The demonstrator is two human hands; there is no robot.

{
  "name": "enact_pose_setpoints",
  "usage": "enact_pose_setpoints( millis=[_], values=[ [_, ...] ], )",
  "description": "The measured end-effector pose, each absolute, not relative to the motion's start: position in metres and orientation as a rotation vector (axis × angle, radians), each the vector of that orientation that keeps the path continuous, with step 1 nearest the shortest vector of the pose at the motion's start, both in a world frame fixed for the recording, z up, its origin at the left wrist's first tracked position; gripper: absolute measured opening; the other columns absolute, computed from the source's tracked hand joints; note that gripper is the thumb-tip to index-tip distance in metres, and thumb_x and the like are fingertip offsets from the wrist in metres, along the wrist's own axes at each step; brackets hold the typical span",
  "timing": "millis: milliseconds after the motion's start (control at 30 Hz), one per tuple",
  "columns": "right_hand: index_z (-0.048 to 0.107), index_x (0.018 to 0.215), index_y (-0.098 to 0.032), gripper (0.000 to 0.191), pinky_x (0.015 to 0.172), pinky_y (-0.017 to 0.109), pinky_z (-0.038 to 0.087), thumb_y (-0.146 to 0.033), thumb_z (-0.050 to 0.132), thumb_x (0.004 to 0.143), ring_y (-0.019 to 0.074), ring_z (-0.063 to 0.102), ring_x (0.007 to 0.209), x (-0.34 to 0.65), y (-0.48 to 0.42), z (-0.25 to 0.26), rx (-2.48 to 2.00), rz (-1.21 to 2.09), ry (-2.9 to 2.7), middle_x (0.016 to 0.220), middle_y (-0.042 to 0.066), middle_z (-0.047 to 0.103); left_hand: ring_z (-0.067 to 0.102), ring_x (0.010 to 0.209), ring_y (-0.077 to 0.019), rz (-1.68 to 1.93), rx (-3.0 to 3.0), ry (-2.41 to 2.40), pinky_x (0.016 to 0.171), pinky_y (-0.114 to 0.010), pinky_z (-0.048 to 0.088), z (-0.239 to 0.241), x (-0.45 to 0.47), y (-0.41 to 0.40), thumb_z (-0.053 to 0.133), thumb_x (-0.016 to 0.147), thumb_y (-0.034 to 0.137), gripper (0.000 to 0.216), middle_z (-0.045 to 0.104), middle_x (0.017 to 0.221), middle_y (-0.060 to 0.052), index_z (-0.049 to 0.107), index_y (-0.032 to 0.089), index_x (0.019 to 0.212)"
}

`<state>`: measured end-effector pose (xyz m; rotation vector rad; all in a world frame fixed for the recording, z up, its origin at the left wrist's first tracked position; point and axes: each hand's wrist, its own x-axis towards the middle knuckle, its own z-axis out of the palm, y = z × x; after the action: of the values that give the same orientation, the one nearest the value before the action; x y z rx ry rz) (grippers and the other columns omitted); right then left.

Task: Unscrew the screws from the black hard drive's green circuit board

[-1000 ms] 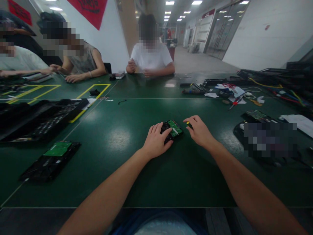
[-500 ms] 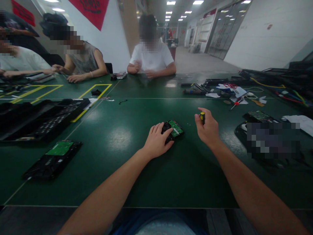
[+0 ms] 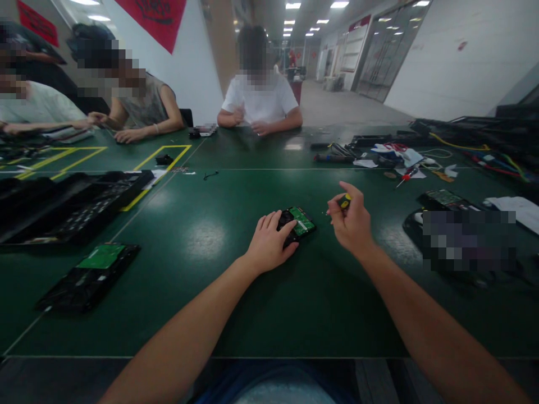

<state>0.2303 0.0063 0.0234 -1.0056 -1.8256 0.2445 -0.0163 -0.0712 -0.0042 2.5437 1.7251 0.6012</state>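
Observation:
A small black hard drive with a green circuit board (image 3: pixel 300 221) lies on the dark green table (image 3: pixel 236 280). My left hand (image 3: pixel 269 242) rests on its near left side, fingers curled over it and holding it down. My right hand (image 3: pixel 351 220) hovers just to the right of the drive, closed around a small screwdriver with a yellow and black handle (image 3: pixel 345 201). The tip of the screwdriver is hidden by my fingers.
Another drive with a green board (image 3: pixel 88 275) lies at the near left, beyond it black trays (image 3: pixel 67 205). Tools, cables and papers (image 3: pixel 391 157) lie at the far right, more boards (image 3: pixel 442 197) at the right. Three people sit across the table.
My right hand picked the screwdriver up off the table beside the drive, lifted it, then brought it left toward the drive. My left hand stayed on the drive.

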Motion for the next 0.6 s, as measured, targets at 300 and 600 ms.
enact_pose_setpoints(
  millis=[300,600],
  values=[
    [0.015,0.169,-0.029,0.082,0.084,0.048,0.066,-0.032,0.057,0.098,0.0247,0.074,0.094,0.2308,0.0129,0.0135,-1.053,0.314,-1.875,0.118,0.009,0.073,0.035,0.155,-0.0422,0.563,2.544,1.743,0.125,-0.064,0.031,-0.0028,-0.016,-0.0713,0.066,0.097,0.049,0.061,0.039,0.167,-0.018,0.055,0.026,0.153],
    [0.031,0.164,-0.03,0.071,0.086,0.05,0.064,-0.036,0.059,0.098,0.0275,0.074,0.097,0.2331,0.0132,0.0187,-1.105,0.195,-1.934,0.128,0.012,0.072,0.035,0.155,-0.041,0.586,2.53,1.728,0.124,-0.063,0.032,-0.002,-0.0169,-0.0708,0.067,0.097,0.05,0.062,0.041,0.167,-0.015,0.055,0.028,0.153]
  ],
)
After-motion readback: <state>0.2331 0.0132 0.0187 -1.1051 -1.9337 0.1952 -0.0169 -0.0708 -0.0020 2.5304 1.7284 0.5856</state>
